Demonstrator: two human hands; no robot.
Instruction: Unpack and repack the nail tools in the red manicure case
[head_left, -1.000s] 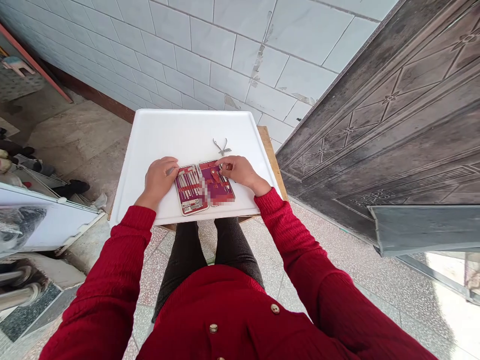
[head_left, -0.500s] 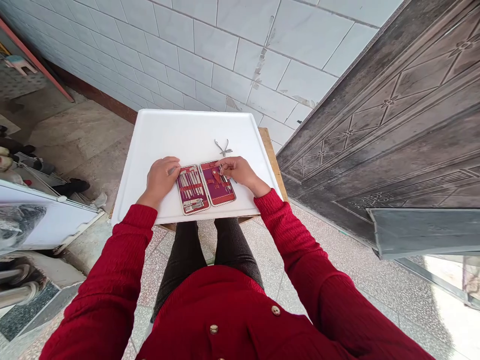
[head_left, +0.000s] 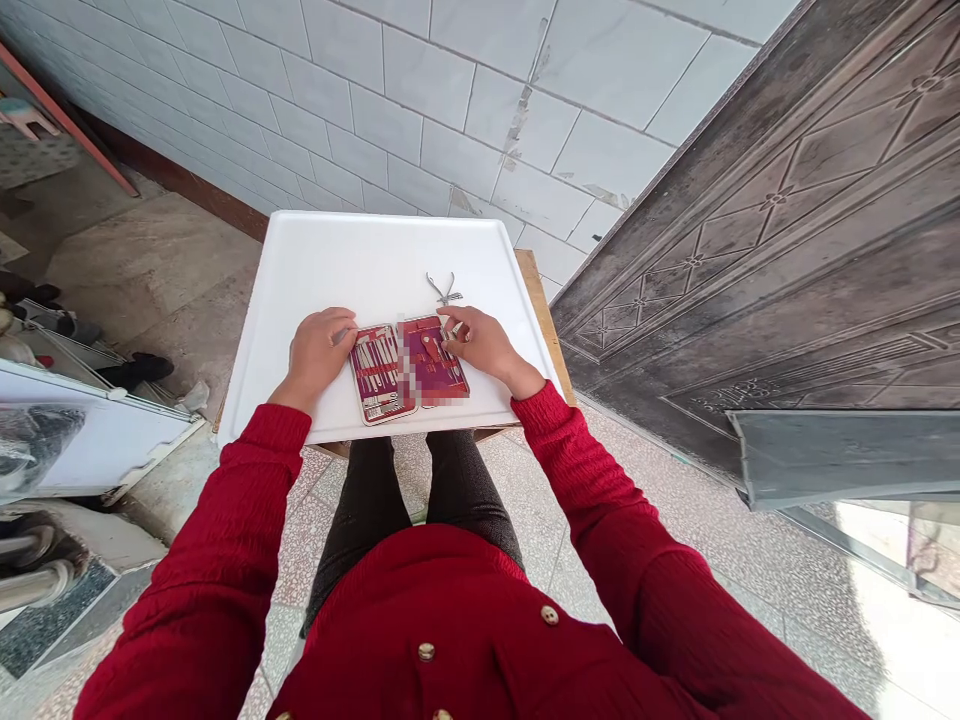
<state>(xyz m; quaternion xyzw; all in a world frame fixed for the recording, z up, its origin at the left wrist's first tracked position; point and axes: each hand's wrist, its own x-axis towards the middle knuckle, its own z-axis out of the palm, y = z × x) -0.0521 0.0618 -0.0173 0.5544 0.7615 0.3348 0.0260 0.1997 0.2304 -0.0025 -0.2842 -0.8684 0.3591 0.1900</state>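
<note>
An open manicure set case (head_left: 366,413), red and purple inside, lies on a white tabletop (head_left: 330,265). Its left half holds several slim metal tools and nail clippers under a strap; a pixelated patch hides the middle. Fingers of my left hand (head_left: 319,350) are bent around the case's upper left edge. Over the right half's upper right edge is my right hand (head_left: 484,347), thumb and forefinger apart, with nothing visible between them. Beside them sits a red-handled item (head_left: 430,346) in the case. Metal cuticle nippers (head_left: 445,292) lie just beyond the case, handles spread.
A tiled wall (head_left: 420,140) rises behind the tabletop. To the right stands a dark patterned metal door (head_left: 675,290). A white cabinet-like panel (head_left: 75,420) and cluttered items are at the left. Wood (head_left: 541,300) shows under the tabletop's right edge.
My right thumb and forefinger have parted from their pinch at the case's right half. My left hand stays at the left edge. The whole view has shifted slightly.
</note>
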